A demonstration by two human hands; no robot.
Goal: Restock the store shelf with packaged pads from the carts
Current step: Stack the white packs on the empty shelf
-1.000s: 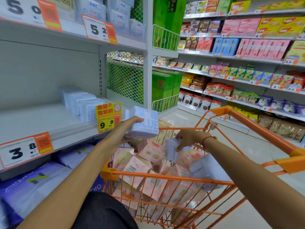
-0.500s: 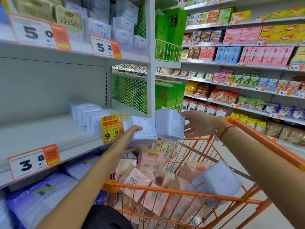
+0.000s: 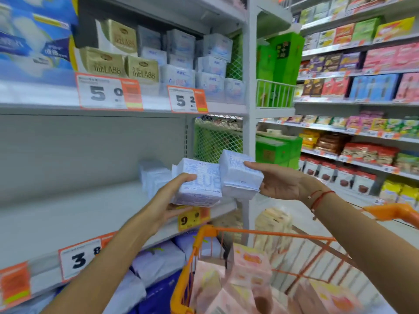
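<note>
A: Pads, where were they?

B: I held two pale blue packs [image 3: 198, 185] [image 3: 239, 174] side by side above the mostly bare shelf [image 3: 74, 214], my left hand [image 3: 169, 203] gripping one, my right hand [image 3: 280, 181] the other.

A: Best approach?

B: Slide both back against the packs already there [image 3: 153, 174], I judged, faces forward; the soft printed wrap looked squashy.

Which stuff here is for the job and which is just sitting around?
For the job:
- left hand holding a white-blue pack
- right hand holding a second pack
- middle shelf
- orange cart of pink packs

Just sitting around:
- gold boxes
- snack shelves
- green boxes
</note>
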